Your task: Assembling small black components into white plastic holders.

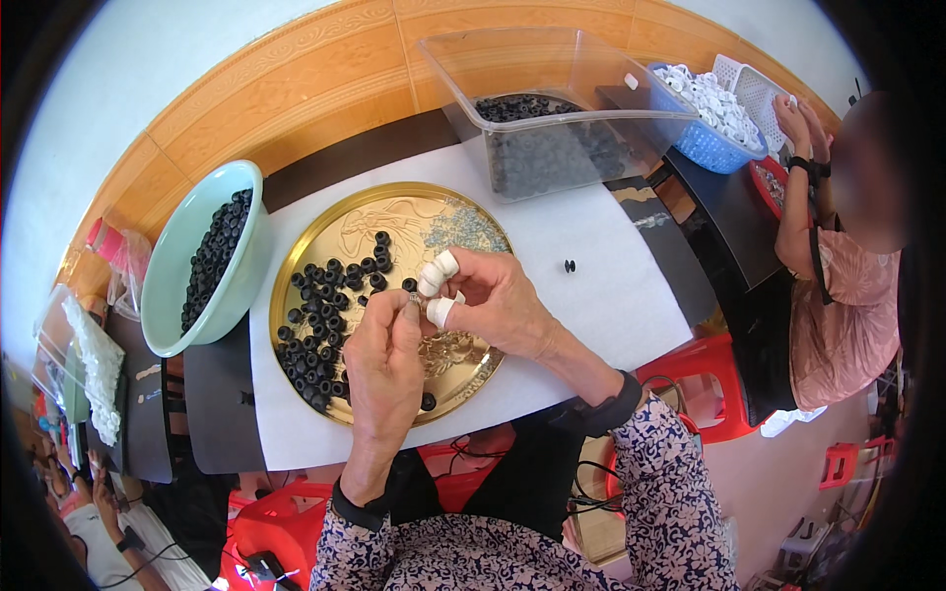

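Black parts (pixel 317 357) look rounded, holed; the pinched piece (pixel 415 297) seems clear.

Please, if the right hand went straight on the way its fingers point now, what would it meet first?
Probably the left hand: its fingertips are just ahead of the right hand. A black piece on the gold tray also appears near that line, probably lower, but depth is unclear.

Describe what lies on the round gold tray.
On the tray, small black parts cluster mostly at the left; tiny clear pieces lie toward the far right. The left hand and right hand cover part of it, so anything beneath them cannot be seen.
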`<state>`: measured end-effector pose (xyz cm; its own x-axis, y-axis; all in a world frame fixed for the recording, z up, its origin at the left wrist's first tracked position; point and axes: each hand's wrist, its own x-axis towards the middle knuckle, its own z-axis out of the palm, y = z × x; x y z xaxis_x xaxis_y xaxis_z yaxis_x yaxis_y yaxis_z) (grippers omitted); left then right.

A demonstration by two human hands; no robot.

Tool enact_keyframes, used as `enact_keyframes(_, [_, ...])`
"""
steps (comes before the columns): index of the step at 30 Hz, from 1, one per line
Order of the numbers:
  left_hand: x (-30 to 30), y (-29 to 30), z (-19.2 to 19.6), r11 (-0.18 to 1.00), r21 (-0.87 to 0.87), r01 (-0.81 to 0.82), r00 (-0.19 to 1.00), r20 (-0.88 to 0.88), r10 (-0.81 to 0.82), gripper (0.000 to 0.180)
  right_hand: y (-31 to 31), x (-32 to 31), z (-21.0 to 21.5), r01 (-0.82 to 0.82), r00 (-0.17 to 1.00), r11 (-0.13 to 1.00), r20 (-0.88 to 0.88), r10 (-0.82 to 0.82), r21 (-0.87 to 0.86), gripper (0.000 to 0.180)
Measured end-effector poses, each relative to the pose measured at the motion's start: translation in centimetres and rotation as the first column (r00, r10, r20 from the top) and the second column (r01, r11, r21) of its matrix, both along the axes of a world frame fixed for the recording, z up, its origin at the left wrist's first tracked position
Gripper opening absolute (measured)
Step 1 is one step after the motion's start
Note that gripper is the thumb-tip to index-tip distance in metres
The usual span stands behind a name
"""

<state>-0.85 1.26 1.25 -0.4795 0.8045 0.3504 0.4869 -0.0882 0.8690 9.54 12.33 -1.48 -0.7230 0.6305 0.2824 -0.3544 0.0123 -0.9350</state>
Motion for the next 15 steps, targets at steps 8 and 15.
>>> enact_keyframes(8, [-0.7,-0.4,1.4,0.978,-0.129,0.166,0.975,0.172,-0.143,0.024,-0.2,0.2,0.4,0.037,0.999,0.995,-0.006,-0.037,0.091,0.009])
enact_keyframes(15, [0.5,-0.3,0.8,0.996,0.082,-0.023,0.999,0.033,0.020,0.017,-0.2,-0.2,0.1,0.074,0.997,0.992,-0.025,-0.072,0.104,0.009])
